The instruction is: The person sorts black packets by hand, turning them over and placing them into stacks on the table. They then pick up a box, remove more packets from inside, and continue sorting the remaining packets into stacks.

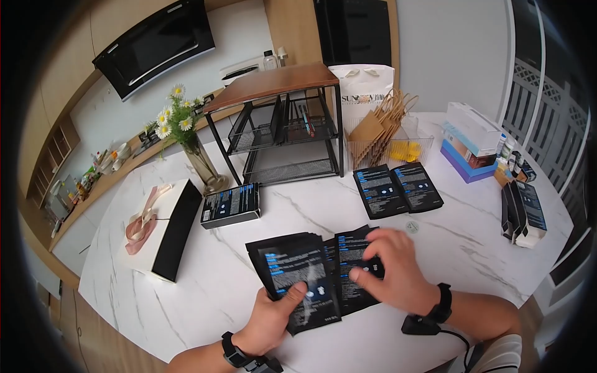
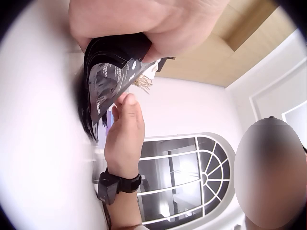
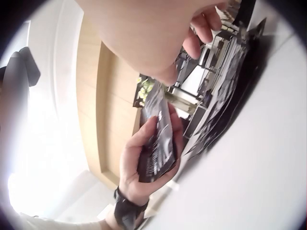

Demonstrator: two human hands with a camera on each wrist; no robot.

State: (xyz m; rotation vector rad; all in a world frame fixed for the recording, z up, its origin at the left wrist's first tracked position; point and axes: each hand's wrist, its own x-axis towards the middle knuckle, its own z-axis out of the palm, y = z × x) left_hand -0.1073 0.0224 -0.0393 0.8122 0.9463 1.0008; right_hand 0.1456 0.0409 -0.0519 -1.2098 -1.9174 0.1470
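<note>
A stack of black printed sachets (image 1: pixel 295 261) is gripped by my left hand (image 1: pixel 267 320), thumb across the printed face. Its several layers show from the edge in the left wrist view. Beside it, more black sachets (image 1: pixel 357 298) lie on the table, partly covered by the held stack. Over that pile is my right hand (image 1: pixel 401 273), thumb and forefinger bent and apart, with nothing between them. In the right wrist view, the left hand (image 3: pixel 132 165) holds the stack tilted up from the table. Two neat sachet piles, one left (image 1: pixel 378 194) and one right (image 1: pixel 418 186), lie farther back.
A black box (image 1: pixel 231 206) and a white gift box with pink ribbon (image 1: pixel 146 233) stand left, near a flower vase (image 1: pixel 202 165). Behind are a desk rack (image 1: pixel 273 87) and a clear bin (image 1: pixel 360 152) of paper bags. Stacked boxes (image 1: pixel 469 140) and open black cartons (image 1: pixel 525 211) stand right.
</note>
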